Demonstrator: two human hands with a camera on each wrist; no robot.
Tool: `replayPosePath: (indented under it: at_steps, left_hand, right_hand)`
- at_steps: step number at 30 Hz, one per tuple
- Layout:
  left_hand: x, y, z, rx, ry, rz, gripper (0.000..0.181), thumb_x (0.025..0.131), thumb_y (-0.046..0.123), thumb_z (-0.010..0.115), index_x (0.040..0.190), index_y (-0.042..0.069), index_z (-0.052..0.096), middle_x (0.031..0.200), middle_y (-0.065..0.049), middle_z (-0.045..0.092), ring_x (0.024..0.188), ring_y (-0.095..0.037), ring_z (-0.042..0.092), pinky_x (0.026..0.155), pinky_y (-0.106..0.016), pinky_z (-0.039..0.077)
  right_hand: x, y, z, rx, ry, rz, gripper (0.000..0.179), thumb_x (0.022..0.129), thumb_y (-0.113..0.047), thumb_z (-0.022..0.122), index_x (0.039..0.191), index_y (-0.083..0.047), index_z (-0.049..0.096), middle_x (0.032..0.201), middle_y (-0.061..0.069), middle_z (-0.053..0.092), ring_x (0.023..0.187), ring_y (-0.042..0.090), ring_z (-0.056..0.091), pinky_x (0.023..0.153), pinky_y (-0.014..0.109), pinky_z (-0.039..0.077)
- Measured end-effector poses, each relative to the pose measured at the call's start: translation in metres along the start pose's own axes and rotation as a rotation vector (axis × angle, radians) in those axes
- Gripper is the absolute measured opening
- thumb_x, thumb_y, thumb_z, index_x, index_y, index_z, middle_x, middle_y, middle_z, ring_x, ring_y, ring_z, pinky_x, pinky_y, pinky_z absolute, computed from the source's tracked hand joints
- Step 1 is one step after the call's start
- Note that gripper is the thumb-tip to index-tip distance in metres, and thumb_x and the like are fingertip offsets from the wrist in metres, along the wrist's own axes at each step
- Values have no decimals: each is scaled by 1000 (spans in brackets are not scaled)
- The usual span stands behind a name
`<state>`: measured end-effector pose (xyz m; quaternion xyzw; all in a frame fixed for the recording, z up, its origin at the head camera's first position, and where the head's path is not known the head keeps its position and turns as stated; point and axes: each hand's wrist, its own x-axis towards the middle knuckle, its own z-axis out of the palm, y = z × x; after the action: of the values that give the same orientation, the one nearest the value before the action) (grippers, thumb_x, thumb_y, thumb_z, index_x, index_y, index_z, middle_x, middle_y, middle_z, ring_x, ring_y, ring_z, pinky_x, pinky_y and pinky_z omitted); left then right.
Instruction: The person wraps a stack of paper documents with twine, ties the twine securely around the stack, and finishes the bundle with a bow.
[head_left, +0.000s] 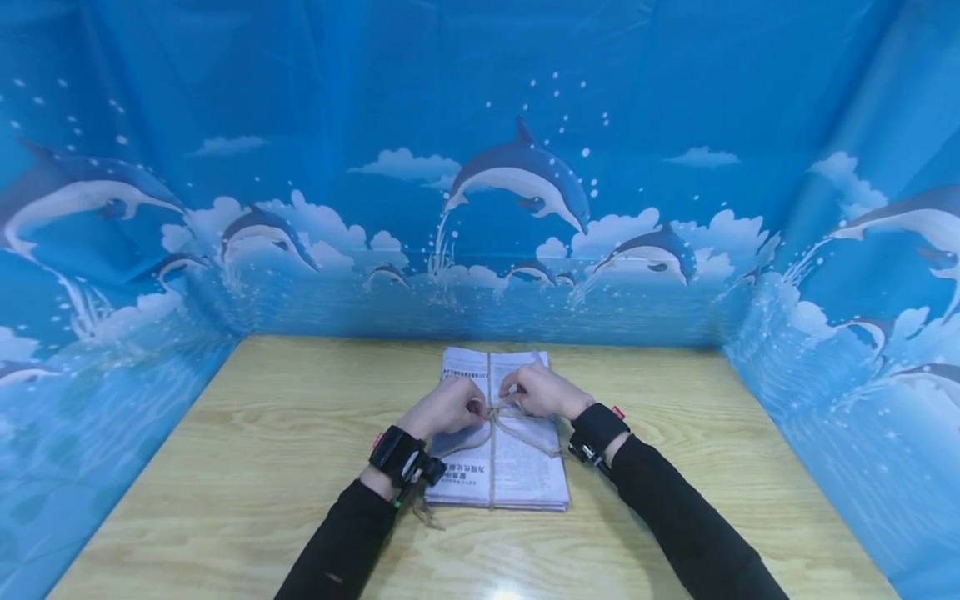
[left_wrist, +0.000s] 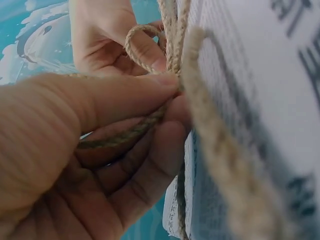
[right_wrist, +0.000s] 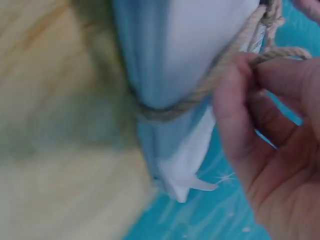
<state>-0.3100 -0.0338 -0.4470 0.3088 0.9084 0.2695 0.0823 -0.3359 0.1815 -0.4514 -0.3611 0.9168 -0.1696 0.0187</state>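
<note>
A stack of newspapers [head_left: 528, 475] lies on the wooden table, with a twine [head_left: 492, 479] running round it lengthwise and crosswise. Where the strands cross near the middle of the stack, my left hand [head_left: 453, 406] pinches the twine between thumb and forefinger; the left wrist view shows a strand [left_wrist: 135, 132] passing through its palm. Just right of the crossing, my right hand [head_left: 543, 390] pinches a looped piece of twine [right_wrist: 282, 52] between thumb and finger. A loose twine end [head_left: 540, 446] curves across the stack's right side.
Another frayed twine end [head_left: 427, 518] lies by the stack's lower left corner. The wooden table [head_left: 300, 433] extends on both sides. A blue curtain printed with dolphins [head_left: 480, 300] stands behind the table and along its sides.
</note>
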Motion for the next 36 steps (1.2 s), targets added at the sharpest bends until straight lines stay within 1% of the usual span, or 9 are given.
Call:
replayPosePath:
  at_steps: [2, 4, 7, 12, 15, 22, 27, 31, 36]
  left_hand:
    - [0, 0, 0, -9, -3, 5, 11, 82, 9, 76, 73, 15, 74, 67, 9, 65, 59, -5, 55, 57, -21, 44]
    - [1, -1, 0, -9, -3, 9, 11, 83, 11, 76, 73, 15, 73, 67, 8, 65, 59, -6, 55, 56, -22, 45]
    - [0, 0, 0, 12, 12, 0, 13, 83, 11, 76, 73, 16, 69, 65, 8, 62, 57, -6, 54, 54, -22, 44]
    - [-1, 3, 1, 85, 41, -13, 29, 82, 7, 71, 60, 16, 53, 53, 10, 46, 49, -7, 45, 49, -20, 35]
    - [-2, 6, 4, 119, 34, -15, 39, 86, 12, 69, 54, 16, 46, 48, 9, 40, 45, -8, 40, 47, -21, 32]
    - [-3, 7, 12, 186, -29, -51, 34, 99, 26, 56, 67, 14, 56, 65, -1, 57, 60, -18, 56, 61, -33, 47]
    - [-2, 6, 13, 213, -80, -42, 34, 102, 28, 51, 70, 16, 54, 73, -4, 63, 73, -23, 64, 73, -38, 52]
    - [-2, 4, 10, 183, -101, -11, 36, 102, 23, 51, 67, 17, 44, 68, -2, 54, 70, -21, 59, 70, -36, 48]
    - [-3, 1, 10, 176, -117, 34, 37, 102, 20, 51, 66, 18, 40, 61, 2, 40, 62, -16, 50, 62, -31, 41]
  right_hand:
    - [0, -2, 0, -42, -7, -45, 14, 91, -8, 64, 97, -14, 75, 90, -1, 74, 69, 11, 63, 70, 28, 51]
    - [0, -3, 1, -84, -11, -94, 11, 93, -12, 65, 90, -15, 75, 84, -3, 72, 70, 12, 64, 69, 28, 51]
    - [1, -5, 3, -148, -17, -142, 19, 95, -21, 64, 76, -17, 68, 71, -6, 65, 66, 11, 61, 66, 29, 50]
    - [1, -8, 7, -208, -95, -108, 21, 100, -18, 54, 81, -19, 62, 78, -3, 65, 78, 15, 65, 75, 32, 52]
    - [1, -10, 8, -222, -137, -74, 20, 101, -14, 50, 86, -18, 63, 85, -1, 67, 86, 17, 67, 81, 35, 52]
    - [2, -13, 9, -217, -160, -77, 20, 100, -10, 48, 91, -16, 65, 88, 1, 69, 91, 20, 67, 86, 35, 52]
    - [2, -9, 6, -145, -198, -9, 24, 102, -13, 45, 95, -17, 68, 95, -1, 71, 95, 19, 68, 89, 34, 52]
    - [3, -1, 3, -82, -209, 9, 25, 103, -16, 44, 88, -17, 64, 82, -3, 65, 81, 14, 64, 79, 31, 51]
    - [0, 12, 4, -19, -190, -28, 28, 105, -20, 45, 78, -19, 52, 66, -8, 44, 59, 7, 44, 65, 24, 40]
